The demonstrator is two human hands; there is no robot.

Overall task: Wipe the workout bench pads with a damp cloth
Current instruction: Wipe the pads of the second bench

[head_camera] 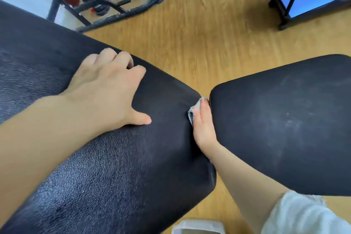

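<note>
Wood-plank floor [209, 34] lies under two black bench pads. Long pad [114, 167] runs from the left; short pad [284, 119] sits at the right, with a narrow gap between them. Left hand [106, 89] rests on the long pad, its fingers [123, 58] curled over the far edge. Right hand [204, 127] is in the gap, fingers extended, pressing a grey cloth [192, 114] against the long pad's end edge.

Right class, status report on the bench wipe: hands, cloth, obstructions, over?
Left hand grips long black textured pad, fingers over far edge. Right hand presses small grey cloth into gap beside smooth black pad. Nothing blocking.
</note>
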